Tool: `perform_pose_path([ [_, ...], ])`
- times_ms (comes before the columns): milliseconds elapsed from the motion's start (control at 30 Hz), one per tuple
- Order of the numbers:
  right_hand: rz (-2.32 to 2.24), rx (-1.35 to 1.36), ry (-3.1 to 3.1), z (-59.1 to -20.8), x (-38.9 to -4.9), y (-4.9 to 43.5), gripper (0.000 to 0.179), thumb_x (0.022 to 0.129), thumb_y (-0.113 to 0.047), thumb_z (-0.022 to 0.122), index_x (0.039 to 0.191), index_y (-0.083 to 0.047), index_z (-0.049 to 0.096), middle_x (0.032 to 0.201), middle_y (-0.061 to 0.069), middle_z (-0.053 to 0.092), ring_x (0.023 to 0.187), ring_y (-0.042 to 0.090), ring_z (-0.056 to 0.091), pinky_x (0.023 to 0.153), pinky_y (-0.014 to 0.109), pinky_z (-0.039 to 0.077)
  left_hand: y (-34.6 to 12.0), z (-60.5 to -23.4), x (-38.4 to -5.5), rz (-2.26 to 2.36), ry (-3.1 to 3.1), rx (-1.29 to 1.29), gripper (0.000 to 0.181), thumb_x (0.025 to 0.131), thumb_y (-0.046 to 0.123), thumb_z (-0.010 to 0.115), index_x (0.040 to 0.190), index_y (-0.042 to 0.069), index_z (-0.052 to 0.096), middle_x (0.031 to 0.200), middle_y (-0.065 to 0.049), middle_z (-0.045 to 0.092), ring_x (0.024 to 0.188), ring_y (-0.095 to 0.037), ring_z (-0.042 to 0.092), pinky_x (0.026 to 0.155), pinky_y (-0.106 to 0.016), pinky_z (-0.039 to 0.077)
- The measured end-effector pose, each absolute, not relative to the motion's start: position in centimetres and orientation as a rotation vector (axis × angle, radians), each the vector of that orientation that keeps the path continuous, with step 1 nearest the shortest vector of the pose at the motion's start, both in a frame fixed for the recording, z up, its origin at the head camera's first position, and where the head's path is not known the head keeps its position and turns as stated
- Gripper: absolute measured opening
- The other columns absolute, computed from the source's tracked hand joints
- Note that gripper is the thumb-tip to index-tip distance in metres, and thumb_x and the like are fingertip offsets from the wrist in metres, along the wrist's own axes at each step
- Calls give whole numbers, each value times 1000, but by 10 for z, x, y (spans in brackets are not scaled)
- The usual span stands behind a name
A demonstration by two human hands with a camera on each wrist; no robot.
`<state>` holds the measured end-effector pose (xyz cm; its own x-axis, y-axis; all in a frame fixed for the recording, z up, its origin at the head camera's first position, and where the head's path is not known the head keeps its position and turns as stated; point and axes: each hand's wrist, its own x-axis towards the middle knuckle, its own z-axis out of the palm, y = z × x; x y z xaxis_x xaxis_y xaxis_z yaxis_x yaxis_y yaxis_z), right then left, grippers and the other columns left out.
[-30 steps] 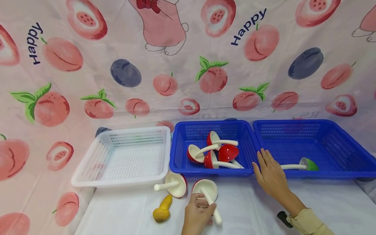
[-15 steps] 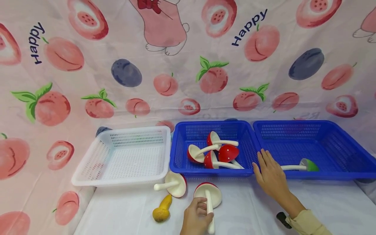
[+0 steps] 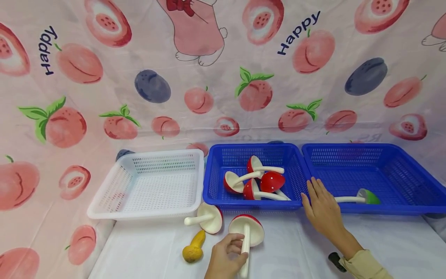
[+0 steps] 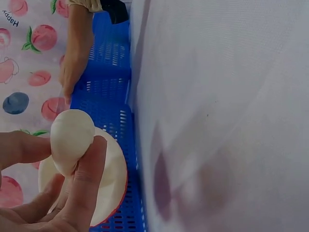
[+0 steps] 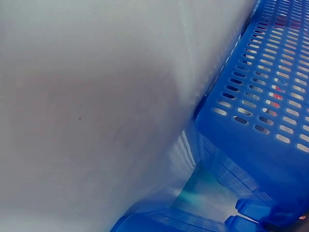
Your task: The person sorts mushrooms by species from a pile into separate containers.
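My left hand (image 3: 226,257) pinches the white stem of a red-capped toy mushroom (image 3: 256,234), the pale underside of its cap facing me. In the left wrist view, thumb and fingers grip near the rounded stem end (image 4: 72,137). My right hand (image 3: 322,211) rests with straight fingers at the near rims where the middle blue basket (image 3: 251,203) and right blue basket (image 3: 400,209) meet. Several red mushrooms (image 3: 272,181) lie in the middle basket. One green-capped mushroom (image 3: 371,197) lies in the right basket.
A white basket (image 3: 146,215) stands at the left. Before it on the white tablecloth (image 3: 146,248) lie another red-capped mushroom (image 3: 210,221) and a yellow mushroom (image 3: 193,250). A fruit-print cloth (image 3: 223,77) hangs behind the baskets.
The held mushroom has turned, its stem swinging from lower right to slightly lower left. My left hand has shifted a little left. The right hand stays in place.
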<state>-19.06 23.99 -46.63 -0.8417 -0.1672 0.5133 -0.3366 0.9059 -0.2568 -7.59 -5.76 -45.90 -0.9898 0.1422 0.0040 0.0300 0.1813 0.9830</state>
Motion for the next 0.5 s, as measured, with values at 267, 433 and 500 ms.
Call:
perform_pose_path([
  [267,468,357,-2568,-470,-193,240,52,96,-23,51,133,12,45,138,30,42,130,44,35,97,64,35,-59,-449,-78,1927,2360,148,35,75,3,75,109,7,65,90,1,66,74,-6,62,79,-23,47],
  [433,472,353,-2556,-470,-193,240,51,96,-24,50,132,12,46,138,30,42,130,44,36,95,65,36,-61,-438,-81,1929,2327,140,36,76,2,74,110,7,65,94,-2,66,77,-9,64,77,-24,50],
  [500,469,351,-2556,-470,-193,240,51,96,-24,50,132,12,46,138,29,42,129,44,36,95,65,36,-63,-433,-83,1940,2310,133,36,77,1,73,111,7,64,95,-3,66,79,-10,64,75,-24,51],
])
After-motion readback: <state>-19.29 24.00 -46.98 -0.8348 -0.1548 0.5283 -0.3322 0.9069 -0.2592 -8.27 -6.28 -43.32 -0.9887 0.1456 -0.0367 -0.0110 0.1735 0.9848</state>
